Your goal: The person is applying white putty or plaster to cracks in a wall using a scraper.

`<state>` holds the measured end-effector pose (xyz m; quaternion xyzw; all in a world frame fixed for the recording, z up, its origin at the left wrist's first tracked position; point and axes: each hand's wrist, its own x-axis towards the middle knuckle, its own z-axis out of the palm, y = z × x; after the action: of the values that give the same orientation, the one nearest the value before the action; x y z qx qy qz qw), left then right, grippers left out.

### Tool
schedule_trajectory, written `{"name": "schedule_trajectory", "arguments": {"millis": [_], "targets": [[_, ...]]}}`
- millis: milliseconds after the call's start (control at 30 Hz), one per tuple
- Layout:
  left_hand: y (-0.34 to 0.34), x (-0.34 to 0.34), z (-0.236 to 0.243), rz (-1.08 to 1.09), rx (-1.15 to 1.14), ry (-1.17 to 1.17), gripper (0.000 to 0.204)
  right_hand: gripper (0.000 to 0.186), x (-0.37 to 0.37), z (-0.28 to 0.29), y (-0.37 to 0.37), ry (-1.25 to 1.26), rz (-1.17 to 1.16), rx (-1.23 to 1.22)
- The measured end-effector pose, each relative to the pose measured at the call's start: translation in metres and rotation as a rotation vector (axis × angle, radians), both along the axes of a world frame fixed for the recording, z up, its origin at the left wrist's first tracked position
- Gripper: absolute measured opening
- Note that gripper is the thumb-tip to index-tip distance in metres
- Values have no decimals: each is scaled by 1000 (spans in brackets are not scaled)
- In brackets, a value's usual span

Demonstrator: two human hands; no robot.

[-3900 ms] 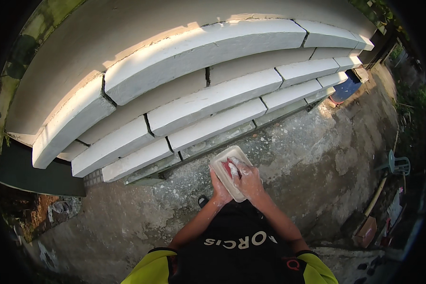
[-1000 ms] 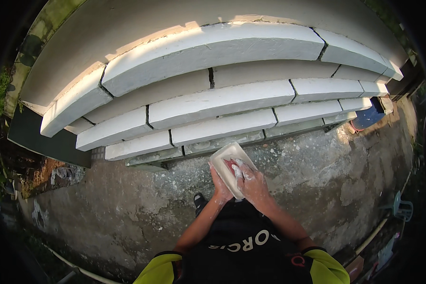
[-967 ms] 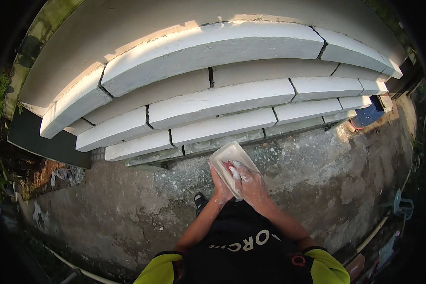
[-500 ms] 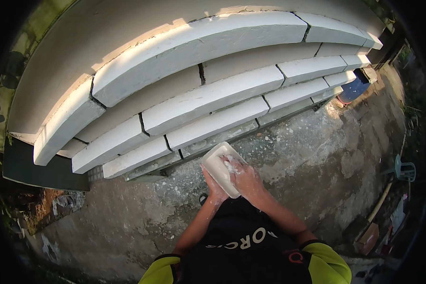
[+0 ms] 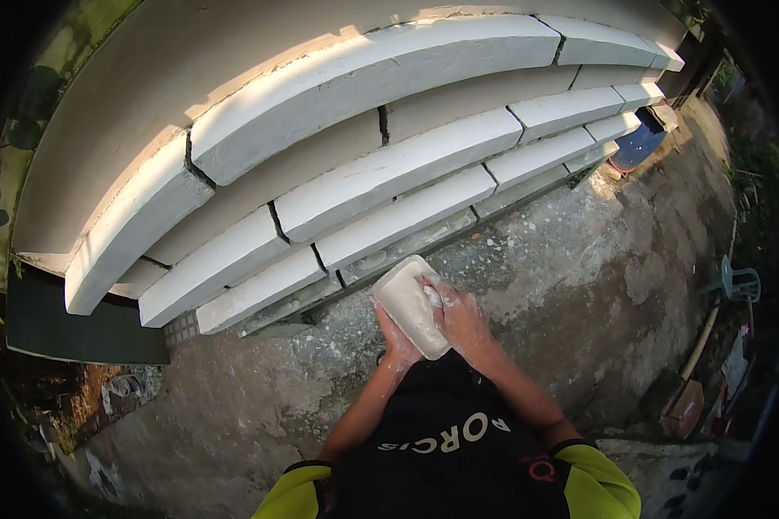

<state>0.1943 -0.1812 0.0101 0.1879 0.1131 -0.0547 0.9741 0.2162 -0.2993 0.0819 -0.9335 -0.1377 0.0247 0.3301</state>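
My left hand (image 5: 391, 333) is wrapped round the lower left side of a shallow, cream rectangular tub (image 5: 404, 294), held tilted over my black-fronted shirt. My right hand (image 5: 454, 316) has curled, white-smeared fingers inside the tub, toward its right side. A small red edge shows at those fingertips, mostly hidden, so what they grip is unclear. Pale paste or powder coats both hands.
Curved tiers of white blocks (image 5: 372, 60) with dark joints run across ahead, above a stained concrete floor (image 5: 580, 311). A blue container (image 5: 634, 143) stands at their right end. A green plastic chair (image 5: 737, 281), a pole (image 5: 701, 342) and a carton (image 5: 686, 406) are at right.
The red object in the tub, plainly visible earlier, is now mostly hidden by cream surface and fingers. The view swung and came back, moving the steps in frame. Both hands still hold on.
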Motion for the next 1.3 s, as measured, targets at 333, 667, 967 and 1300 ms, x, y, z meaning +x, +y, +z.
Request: {"name": "schedule_trajectory", "arguments": {"millis": [333, 667, 967, 1300], "targets": [[14, -6, -11, 84, 30, 133, 74, 37, -21, 11, 27, -166, -6, 293], [12, 1, 6, 57, -83, 100, 76, 34, -1, 19, 17, -135, -40, 204], [4, 9, 2, 8, -118, 1, 79, 33, 15, 7, 14, -81, -57, 108], [1, 18, -7, 54, -29, 133, 74, 30, 7, -2, 19, -96, 105, 211]]}}
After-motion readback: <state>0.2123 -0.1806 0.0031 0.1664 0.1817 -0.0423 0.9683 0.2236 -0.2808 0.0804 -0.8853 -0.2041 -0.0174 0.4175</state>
